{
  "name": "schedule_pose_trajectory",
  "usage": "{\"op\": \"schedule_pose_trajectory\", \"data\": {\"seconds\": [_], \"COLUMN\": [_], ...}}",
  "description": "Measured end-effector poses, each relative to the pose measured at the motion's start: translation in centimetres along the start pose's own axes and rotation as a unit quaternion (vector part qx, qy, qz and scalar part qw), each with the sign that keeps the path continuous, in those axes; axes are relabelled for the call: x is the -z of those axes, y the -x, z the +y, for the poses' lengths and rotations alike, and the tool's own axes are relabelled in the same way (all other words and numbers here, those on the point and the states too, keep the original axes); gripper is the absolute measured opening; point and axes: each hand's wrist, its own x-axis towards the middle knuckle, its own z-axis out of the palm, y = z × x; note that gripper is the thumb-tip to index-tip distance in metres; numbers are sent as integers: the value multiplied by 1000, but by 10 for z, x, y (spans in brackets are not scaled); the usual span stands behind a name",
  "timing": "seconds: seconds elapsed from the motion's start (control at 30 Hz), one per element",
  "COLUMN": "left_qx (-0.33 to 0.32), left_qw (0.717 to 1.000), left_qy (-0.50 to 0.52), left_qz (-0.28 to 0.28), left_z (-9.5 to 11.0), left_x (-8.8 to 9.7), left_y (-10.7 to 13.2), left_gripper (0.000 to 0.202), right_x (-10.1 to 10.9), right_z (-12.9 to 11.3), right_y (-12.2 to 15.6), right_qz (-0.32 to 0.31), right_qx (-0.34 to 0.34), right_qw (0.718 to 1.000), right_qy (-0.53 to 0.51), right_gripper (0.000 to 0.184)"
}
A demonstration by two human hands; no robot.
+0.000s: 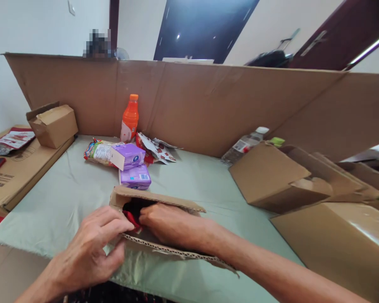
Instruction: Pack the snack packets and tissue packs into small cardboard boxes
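Observation:
An open cardboard box point(164, 200) lies near the front of the cloth-covered table, with its opening towards me. My left hand point(96, 242) pinches the box's near wall at its left end, fingertips over the edge and thumb outside. Inside the opening, my right hand point(166, 221) is closed with the fingers curled. Its fingertips are hidden, so what they hold cannot be made out. Close by its knuckles shows a shiny red packet point(132, 219), partly covered by my left fingertips. Just behind the box sit two stacked purple packs point(135, 179).
An orange drink bottle point(130, 120) stands behind several snack packets point(159, 149). A clear bottle point(244, 145) leans at the right beside open cartons point(268, 176). At left, a small box point(55, 126) rests on a flat carton point(28, 181). A cardboard wall point(202, 101) closes the back.

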Motion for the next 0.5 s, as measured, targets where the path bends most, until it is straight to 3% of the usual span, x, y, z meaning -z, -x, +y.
{"op": "schedule_pose_trajectory", "data": {"seconds": [0.17,0.27,0.33,0.43,0.5], "left_qx": [-4,1,4,11,15], "left_qw": [992,989,989,991,993], "left_qy": [-19,-31,-34,-45,-48], "left_qz": [-121,-147,-142,-124,-109], "left_z": [3,1,-1,-2,-1], "left_x": [8,5,3,0,-1], "left_y": [-22,-28,-28,-26,-24], "left_gripper": [40,36,34,30,30], "right_x": [0,11,22,32,31], "right_z": [2,6,16,49,82], "right_y": [24,52,70,74,54], "right_qz": [25,99,183,355,420], "right_qx": [24,64,67,-49,-160], "right_qw": [990,971,947,897,865], "right_qy": [-134,-207,-257,-259,-225], "right_gripper": [27,29,28,32,33]}}
